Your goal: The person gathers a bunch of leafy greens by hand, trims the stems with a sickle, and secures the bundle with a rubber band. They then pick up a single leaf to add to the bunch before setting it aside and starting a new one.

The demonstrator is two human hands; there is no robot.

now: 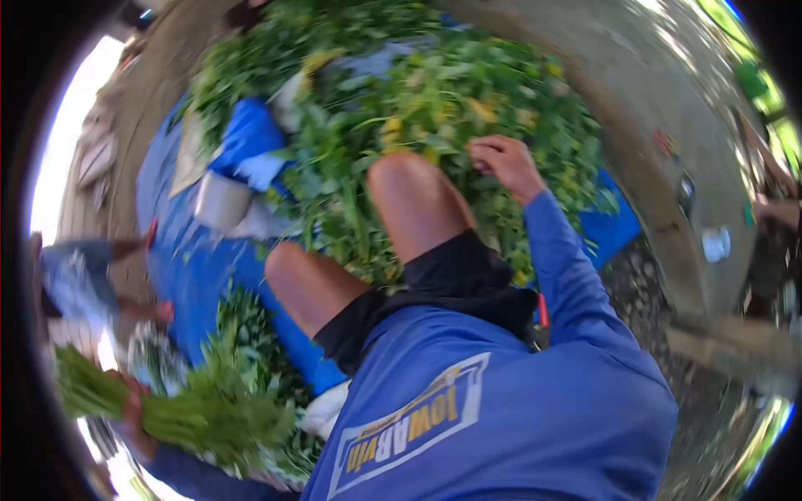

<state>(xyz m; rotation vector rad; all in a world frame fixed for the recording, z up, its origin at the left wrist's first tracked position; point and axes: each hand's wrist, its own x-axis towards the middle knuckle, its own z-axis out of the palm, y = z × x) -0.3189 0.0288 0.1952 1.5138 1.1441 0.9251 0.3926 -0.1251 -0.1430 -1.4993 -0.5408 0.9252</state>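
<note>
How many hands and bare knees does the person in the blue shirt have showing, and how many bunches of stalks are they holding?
Hands: 2, the left hand and the right hand
Bare knees: 2
Bunch of stalks, held in the left hand: 1
Total: 5

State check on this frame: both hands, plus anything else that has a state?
left hand: shut around bundle of stalks
bundle of stalks: gathered, held off the ground
right hand: fingers curled on leaf pile; grip too blurred to tell
leaf pile: loose, heaped on blue tarp
blue tarp: spread out, partly covered by greens
grey container: on the tarp at the pile's edge; contents not visible
</note>
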